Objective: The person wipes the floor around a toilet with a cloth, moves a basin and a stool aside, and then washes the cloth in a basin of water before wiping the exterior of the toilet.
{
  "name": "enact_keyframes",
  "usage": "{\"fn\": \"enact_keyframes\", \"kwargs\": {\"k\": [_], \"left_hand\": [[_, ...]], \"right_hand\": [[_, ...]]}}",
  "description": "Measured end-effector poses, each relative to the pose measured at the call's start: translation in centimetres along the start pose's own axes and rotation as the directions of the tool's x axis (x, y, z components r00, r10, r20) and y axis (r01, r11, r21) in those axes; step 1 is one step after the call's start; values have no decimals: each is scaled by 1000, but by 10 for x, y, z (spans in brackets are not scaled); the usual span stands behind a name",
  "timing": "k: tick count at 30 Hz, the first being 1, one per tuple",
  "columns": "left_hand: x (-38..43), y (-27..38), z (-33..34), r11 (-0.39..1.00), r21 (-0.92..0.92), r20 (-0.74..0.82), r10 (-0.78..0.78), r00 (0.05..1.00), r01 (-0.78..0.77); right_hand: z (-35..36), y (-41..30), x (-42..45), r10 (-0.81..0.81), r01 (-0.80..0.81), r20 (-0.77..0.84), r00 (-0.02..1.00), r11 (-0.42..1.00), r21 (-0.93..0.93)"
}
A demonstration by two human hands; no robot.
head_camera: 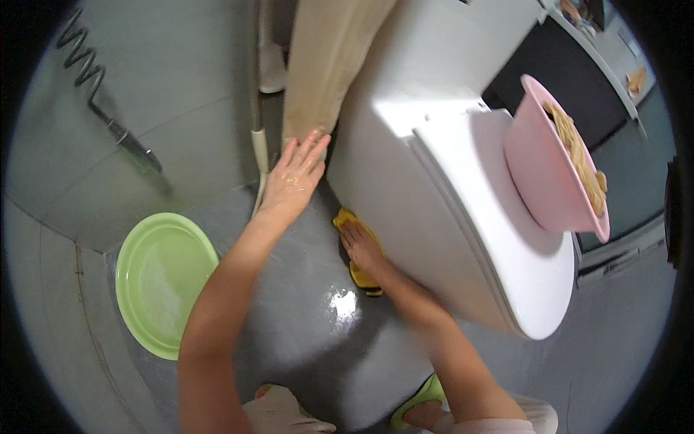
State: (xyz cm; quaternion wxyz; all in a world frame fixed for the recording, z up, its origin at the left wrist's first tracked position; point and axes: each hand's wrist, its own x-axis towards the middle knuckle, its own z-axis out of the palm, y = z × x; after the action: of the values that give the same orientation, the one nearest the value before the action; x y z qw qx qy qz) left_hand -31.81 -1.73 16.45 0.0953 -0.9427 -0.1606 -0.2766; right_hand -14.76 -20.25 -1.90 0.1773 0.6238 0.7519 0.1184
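Note:
My right hand (362,247) lies on a yellow cloth (364,274), pressed flat on the wet grey floor (303,304) along the base of a white toilet (412,217). My left hand (295,182) is spread, wet and with nothing in it, its fingertips at the lower end of a beige curtain-like sheet (317,70). Whether the fingertips press on the sheet, I cannot tell. A light green basin (123,282) with cloudy water stands on the floor left of my left forearm.
A pink basin (534,168) holding a tan cloth (577,157) rests on the closed toilet lid (534,293). A pale hose (260,149) runs down beside my left hand. At upper left, a coiled black cord (87,70) leads to a dark handheld sprayer (134,145).

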Motion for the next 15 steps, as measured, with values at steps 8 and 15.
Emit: {"fn": "enact_keyframes", "kwargs": {"k": [8,15], "left_hand": [[-7,59,-8,992,-94,-33,83,996,-86],[-15,96,-19,901,-226,32,387,922,-370]], "right_hand": [[-8,-14,-229,-201,200,-1,980,974,108],[-32,44,-345,-513,481,157,844,853,200]]}}
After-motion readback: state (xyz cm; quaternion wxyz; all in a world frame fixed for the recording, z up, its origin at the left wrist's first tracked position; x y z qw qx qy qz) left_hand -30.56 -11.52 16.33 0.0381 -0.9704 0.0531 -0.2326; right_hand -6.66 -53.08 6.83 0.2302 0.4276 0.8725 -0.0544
